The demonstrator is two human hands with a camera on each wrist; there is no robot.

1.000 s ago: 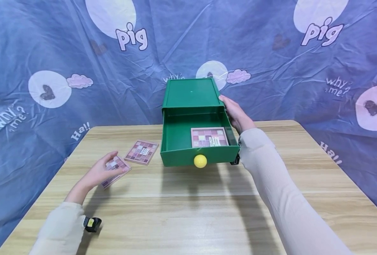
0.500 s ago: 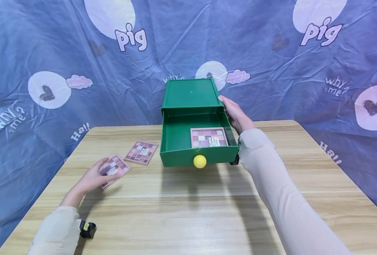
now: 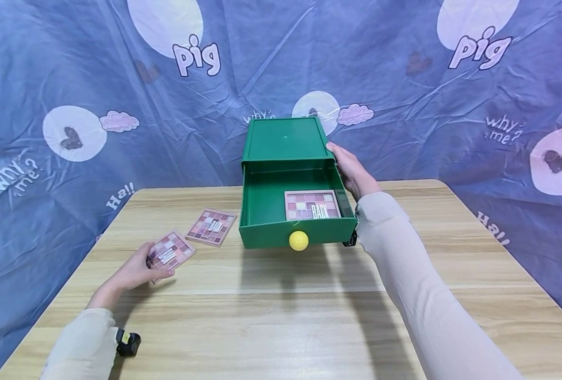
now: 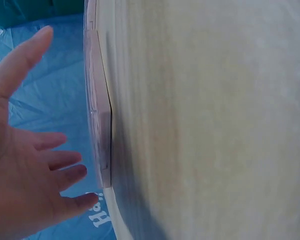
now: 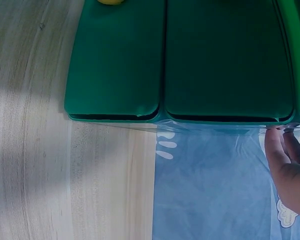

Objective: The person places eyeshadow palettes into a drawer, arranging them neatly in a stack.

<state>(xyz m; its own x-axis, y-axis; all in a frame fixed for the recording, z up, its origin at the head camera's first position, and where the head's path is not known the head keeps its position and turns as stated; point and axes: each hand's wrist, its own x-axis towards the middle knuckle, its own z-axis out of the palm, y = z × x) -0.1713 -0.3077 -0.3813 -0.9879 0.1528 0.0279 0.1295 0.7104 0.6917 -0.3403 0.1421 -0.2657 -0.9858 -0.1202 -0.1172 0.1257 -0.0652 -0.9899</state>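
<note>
A pink eyeshadow palette (image 3: pixel 173 254) lies on the table at the left, one corner near a second eyeshadow palette (image 3: pixel 211 227). My left hand (image 3: pixel 135 269) is at the near left end of the first palette, thumb and fingers apart. In the left wrist view the left hand (image 4: pixel 30 175) is spread, and its fingers do not close on the palette (image 4: pixel 97 110). A green drawer box (image 3: pixel 285 138) stands further back with its drawer (image 3: pixel 266 235) pulled out. Inside lies a third eyeshadow palette (image 3: pixel 311 204). My right hand (image 3: pixel 353 171) touches the box's right side with extended fingers.
The drawer has a round yellow knob (image 3: pixel 298 240) at its front. All this stands on a wooden table (image 3: pixel 281 327), with a blue printed cloth (image 3: pixel 385 79) hanging behind. A black wrist camera (image 3: pixel 128 343) is strapped at my left sleeve.
My left hand has slid back leftward over the first eyeshadow palette, uncovering more of it, while that palette stays about where it was. The right hand and the drawer box keep still.
</note>
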